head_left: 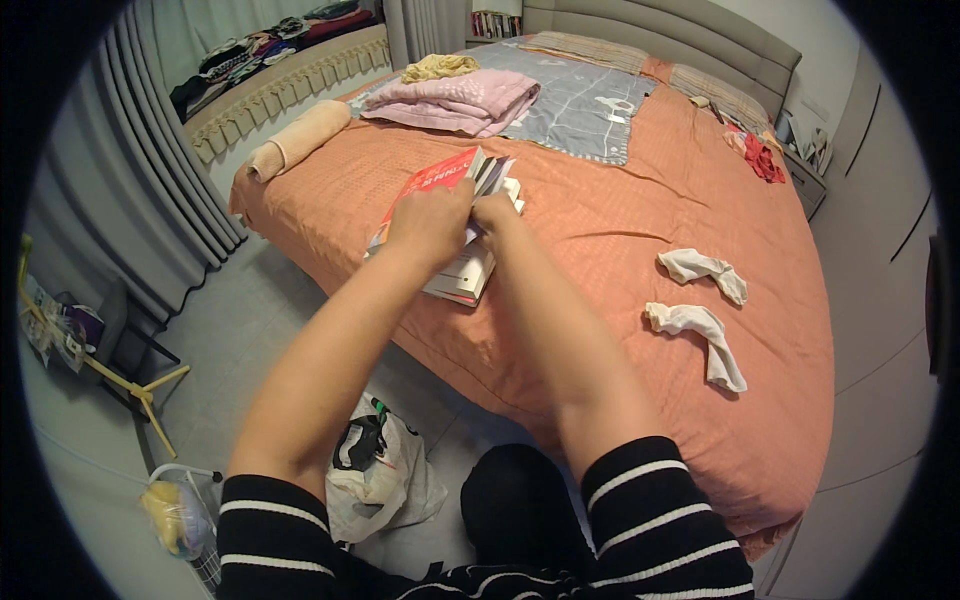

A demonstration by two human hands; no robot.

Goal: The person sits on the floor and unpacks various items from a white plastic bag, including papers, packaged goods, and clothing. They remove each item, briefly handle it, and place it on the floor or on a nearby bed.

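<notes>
A pile of books lies on the near left part of the bed, with a red-covered book (436,176) on top and white-covered books (466,276) beneath. My left hand (432,222) is closed over the near right part of the red book, its thumb side toward my other hand. My right hand (492,208) is closed at the right side of the pile, close against the left one. Its fingertips are hidden among the books. Several page edges and spines (490,176) show just beyond both hands.
An orange sheet (590,280) covers the bed. A folded pink quilt (460,104), a rolled beige towel (300,138) and two white socks (704,274) lie on it. A white plastic bag (400,480) stands on the floor near my knee. A yellow-legged stand (140,388) is at left.
</notes>
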